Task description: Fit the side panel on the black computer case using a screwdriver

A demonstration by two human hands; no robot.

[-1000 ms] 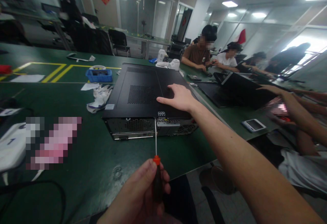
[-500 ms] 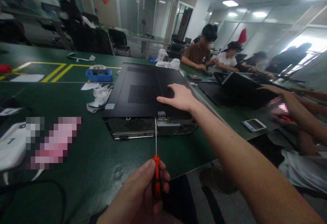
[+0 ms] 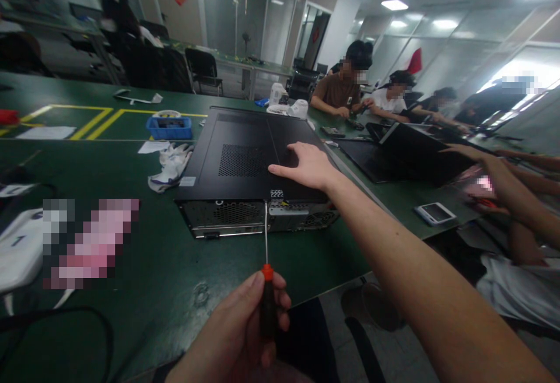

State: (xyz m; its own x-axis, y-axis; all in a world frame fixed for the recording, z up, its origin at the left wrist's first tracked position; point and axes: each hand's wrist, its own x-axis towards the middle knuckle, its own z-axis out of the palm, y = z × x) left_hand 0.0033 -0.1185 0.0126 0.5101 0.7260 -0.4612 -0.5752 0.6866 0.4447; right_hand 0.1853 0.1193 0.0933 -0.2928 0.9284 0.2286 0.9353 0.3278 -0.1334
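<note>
A black computer case (image 3: pixel 249 138) lies flat on the green table, its metal rear panel facing me. My left hand (image 3: pixel 245 313) is closed around the dark and orange handle of a screwdriver (image 3: pixel 266 243). The screwdriver's shaft points away from me, and its tip meets the upper edge of the rear panel near the middle; the screw itself is too small to make out. On top of the case, toward the right, my right hand (image 3: pixel 308 167) rests palm down with thumb and fingers spread.
Left of the case are a white glove (image 3: pixel 171 167), a blue bin (image 3: pixel 170 128) of small parts, and a white numbered device (image 3: pixel 21 249) with cables. A phone (image 3: pixel 435 213) lies on the right, near another person's arm (image 3: pixel 503 179) and a black panel. Other people sit farther back.
The screwdriver handle has turned in my left hand: its orange side faced up before, and now a dark side does. My right hand and the case have stayed still.
</note>
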